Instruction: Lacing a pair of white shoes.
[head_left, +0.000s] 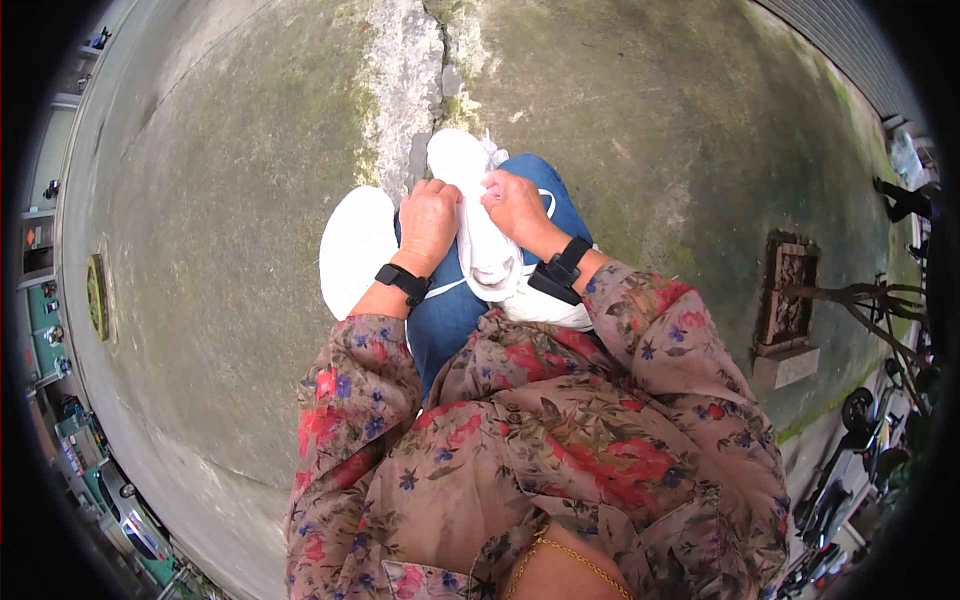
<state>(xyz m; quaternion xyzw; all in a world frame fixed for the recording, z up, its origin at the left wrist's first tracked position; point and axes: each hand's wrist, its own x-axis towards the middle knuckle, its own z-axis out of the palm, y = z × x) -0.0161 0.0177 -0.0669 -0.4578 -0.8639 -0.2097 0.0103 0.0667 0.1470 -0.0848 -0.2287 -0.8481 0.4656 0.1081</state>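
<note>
A long piece of white cloth (490,258) lies lengthwise over my lap, across the blue trousers (440,325). My left hand (430,220) is closed at its left edge, fingers curled in. Opposite it, my right hand (518,210) pinches the right edge, thumb and fingertips together. A rounded white end (457,152) shows beyond my hands; whether it belongs to the same cloth I cannot tell. To the left of my left hand is a smooth white oval piece (357,252). Thin white straps cross the trousers, and more white material bunches under my right wrist.
Mossy concrete ground (230,250) surrounds me, with a pale cracked strip (405,70) running away ahead. A brick-edged planter (790,300) with a small tree stands on the right. Motorbikes (850,450) are parked at the far right, and a vehicle (130,515) at the far left.
</note>
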